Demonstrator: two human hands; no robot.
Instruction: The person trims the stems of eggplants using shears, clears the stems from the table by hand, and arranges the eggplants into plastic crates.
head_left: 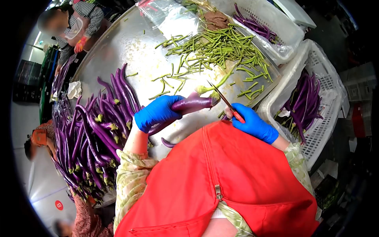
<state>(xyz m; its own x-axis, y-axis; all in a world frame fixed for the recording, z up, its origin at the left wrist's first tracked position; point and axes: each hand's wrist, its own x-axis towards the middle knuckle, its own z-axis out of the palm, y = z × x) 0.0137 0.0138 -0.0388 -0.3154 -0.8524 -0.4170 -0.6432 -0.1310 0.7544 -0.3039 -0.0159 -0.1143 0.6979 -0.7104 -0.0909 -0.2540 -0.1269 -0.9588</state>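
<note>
My left hand [157, 112], in a blue glove, is closed around a long purple eggplant [193, 103] whose stem end points right; at least one more eggplant appears to be in the same grip. My right hand [252, 123], also gloved in blue, grips red-handled scissors [235, 113]. Their dark blades point up and left, close beside the green stem cap [214, 96]. Left of my left hand lies a large heap of purple eggplants [89, 138]. A short purple piece [168, 142] rests on the metal table [130, 47] below my hands.
Cut green stems [221, 47] lie scattered across the table's far side, near a clear plastic bag [173, 19]. White crates at right [323, 79] and upper right [282, 55] hold eggplants. Other people are at the left, one with a red-gloved hand [81, 44].
</note>
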